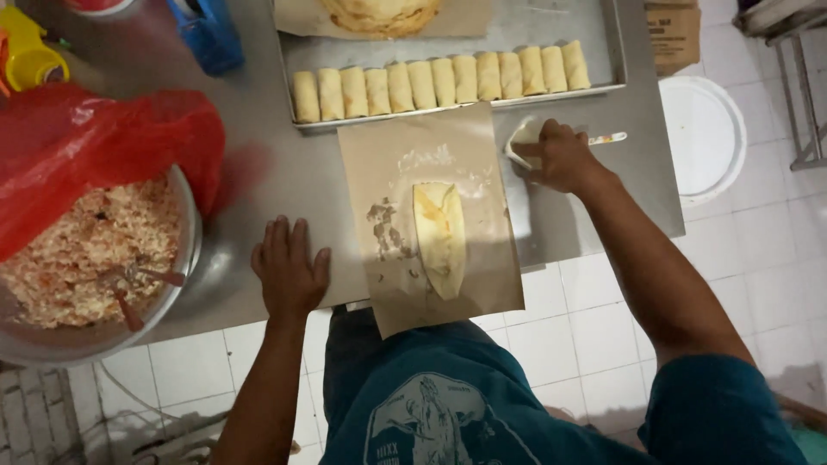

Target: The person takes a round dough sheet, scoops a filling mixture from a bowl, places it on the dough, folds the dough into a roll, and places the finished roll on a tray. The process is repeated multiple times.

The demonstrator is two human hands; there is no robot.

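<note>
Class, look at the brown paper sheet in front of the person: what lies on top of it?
On the brown paper sheet lies one partly folded wrapper, with smears of filling beside it. What the wrapper encloses is covered by its folds.

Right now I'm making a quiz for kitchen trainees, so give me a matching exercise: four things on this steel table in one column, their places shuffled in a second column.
Things:
1. pale half-folded wrapper
2. row of finished pale rolls
3. wide metal bowl of chopped filling
4. small white cup

Places:
A. under the right hand
B. on the brown paper sheet
C. left of the left hand, beside red plastic
D. in the steel tray

Pairs: 1-B, 2-D, 3-C, 4-A
</note>
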